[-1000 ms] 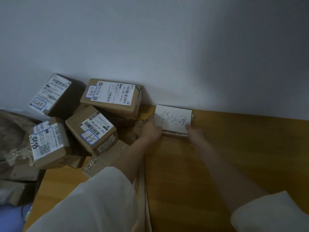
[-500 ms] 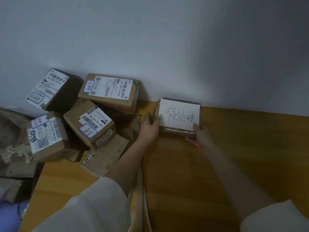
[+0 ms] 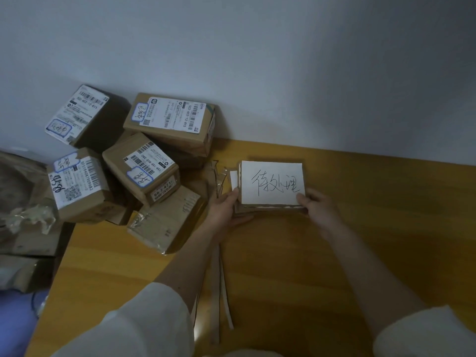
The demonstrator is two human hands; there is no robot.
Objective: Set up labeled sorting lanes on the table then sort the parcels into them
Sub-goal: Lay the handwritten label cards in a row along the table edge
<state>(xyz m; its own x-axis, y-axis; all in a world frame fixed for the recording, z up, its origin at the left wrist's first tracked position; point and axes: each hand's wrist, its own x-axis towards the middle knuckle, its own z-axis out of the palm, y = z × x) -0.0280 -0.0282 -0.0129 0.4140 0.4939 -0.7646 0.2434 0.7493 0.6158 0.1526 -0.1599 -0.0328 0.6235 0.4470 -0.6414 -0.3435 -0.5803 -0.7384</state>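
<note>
1. The label card (image 3: 273, 182), white with handwritten characters, sits on top of a thin stack of cardboard pieces (image 3: 268, 210), held over the yellow tabletop (image 3: 360, 228) near the wall (image 3: 257, 60).
2. The left hand (image 3: 225, 210) grips the stack's left edge: its thumb lies on top by the card's lower left corner, and the other fingers (image 3: 242, 219) curl underneath.
3. The right hand (image 3: 318, 206) pinches the stack's lower right corner, thumb on the card and the rest below, mostly hidden.
4. The card looks like light paper or thin board: it probably bends easily and could slide off the cardboard if the stack tips. Holding it by opposite edges, thumbs pressing down, seems the safest way to keep the layers together.
5. The cardboard beneath looks stiff enough to back the label, but its edges are ragged, so it may snag.
6. The parcels (image 3: 140, 166) lie in a jumbled pile at the left of the tabletop, some leaning on one another and against the wall, shipping labels up. None appears sorted yet; they look like small, rigid boxes, best taken by their sides.
7. Thin strips (image 3: 221, 292) lie on the tabletop between the forearms, perhaps lane dividers.
</note>
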